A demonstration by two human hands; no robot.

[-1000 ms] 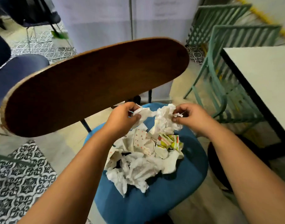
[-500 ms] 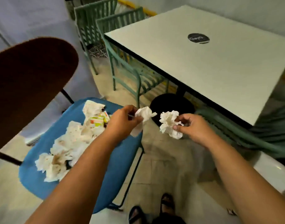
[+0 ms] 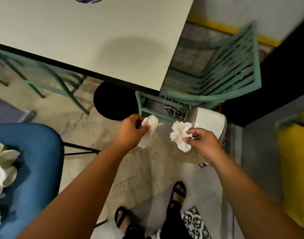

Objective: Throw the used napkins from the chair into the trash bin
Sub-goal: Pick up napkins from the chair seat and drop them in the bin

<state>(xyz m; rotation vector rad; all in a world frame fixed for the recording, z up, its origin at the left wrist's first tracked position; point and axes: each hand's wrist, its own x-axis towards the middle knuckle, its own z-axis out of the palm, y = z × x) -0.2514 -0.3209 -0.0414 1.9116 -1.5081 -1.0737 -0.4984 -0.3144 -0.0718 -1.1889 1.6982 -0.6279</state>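
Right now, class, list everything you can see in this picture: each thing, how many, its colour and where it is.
crumpled napkin: one, white, pinched in the left hand
crumpled napkin: one, white, pinched in the right hand
napkin pile: count unclear, white, on the blue chair seat
blue chair: one, left edge
table: one, cream, top
green chairs: at least two, by the table
trash bin: one, white, beyond the right hand
round black base: one, under the table
yellow object: one, right edge
left hand: one
right hand: one
sandalled feet: two, bottom

Café dining area: square table (image 3: pixel 89 40), green metal chairs (image 3: pixel 216 66), patterned tiles.
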